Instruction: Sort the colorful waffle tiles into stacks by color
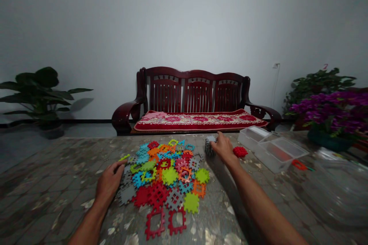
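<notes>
Notched plastic puzzle tiles (169, 176) in red, orange, lime, blue and grey lie in a loose, overlapping pile on the table. My left hand (109, 180) rests at the pile's left edge, fingers bent but apart, beside grey tiles (126, 194) and a small lime piece (124, 157) by the fingertips. Right of the pile, my right hand (223, 147) grips an upright stack of grey tiles (209, 147), its thumb and fingers at the stack's top and right side. Two red square frames (177, 221) lie nearest me.
A red cluster of small pieces (240, 152) sits right of my right hand. Beyond it stands an open clear plastic box (273, 157), with an orange-handled tool (299, 164) and a clear lid (339, 187) nearby. Purple flowers (336, 111) stand at the right; a wooden bench (198, 92) is behind the table.
</notes>
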The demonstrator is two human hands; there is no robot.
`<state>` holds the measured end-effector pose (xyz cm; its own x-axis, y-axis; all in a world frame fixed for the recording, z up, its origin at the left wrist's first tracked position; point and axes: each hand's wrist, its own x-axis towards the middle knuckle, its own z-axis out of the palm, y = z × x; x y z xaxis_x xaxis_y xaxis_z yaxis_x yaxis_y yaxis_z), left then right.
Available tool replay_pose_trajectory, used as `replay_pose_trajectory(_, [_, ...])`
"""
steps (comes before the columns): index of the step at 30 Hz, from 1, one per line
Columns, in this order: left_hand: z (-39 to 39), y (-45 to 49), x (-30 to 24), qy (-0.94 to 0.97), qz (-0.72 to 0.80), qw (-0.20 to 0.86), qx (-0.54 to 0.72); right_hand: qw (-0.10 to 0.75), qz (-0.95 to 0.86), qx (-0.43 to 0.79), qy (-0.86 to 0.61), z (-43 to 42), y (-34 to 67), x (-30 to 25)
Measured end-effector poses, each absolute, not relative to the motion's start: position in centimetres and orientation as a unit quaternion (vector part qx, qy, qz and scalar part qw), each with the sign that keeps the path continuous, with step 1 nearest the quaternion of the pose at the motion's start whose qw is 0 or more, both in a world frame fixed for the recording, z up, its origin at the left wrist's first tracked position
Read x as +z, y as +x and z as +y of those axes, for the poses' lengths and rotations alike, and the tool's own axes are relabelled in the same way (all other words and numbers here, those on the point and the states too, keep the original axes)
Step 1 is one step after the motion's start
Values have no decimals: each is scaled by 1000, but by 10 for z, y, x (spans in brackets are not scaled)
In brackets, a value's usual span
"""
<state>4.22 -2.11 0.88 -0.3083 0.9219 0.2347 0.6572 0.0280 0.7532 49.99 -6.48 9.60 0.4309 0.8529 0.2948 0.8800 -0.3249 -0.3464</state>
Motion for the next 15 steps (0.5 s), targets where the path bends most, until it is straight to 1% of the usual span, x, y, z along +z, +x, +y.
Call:
replay_pose_trajectory(2, [-21, 43, 9, 562, 699, 161, 412, 242, -542, -47, -804, -68, 499, 93])
replay_pose_trajectory(4, [-21, 43, 9, 560, 698, 163, 416, 270, -561, -63, -780, -74, 496, 86])
replay_pose_trajectory(7, [-20, 43, 7, 560, 696, 165, 417, 294, -624, -11, -724, -87, 482, 72])
replay_pose_trajectory(9, [-19, 43, 6, 561, 695, 161, 420, 271, -657, 53, -701, -96, 468, 62])
replay_pose_trajectory(11, [-19, 42, 5, 564, 690, 158, 425, 236, -671, 92, -697, -105, 453, 55])
replay_pose_trajectory(15, [-18, 41, 3, 565, 695, 162, 415, 179, -677, 109, -706, -114, 431, 52])
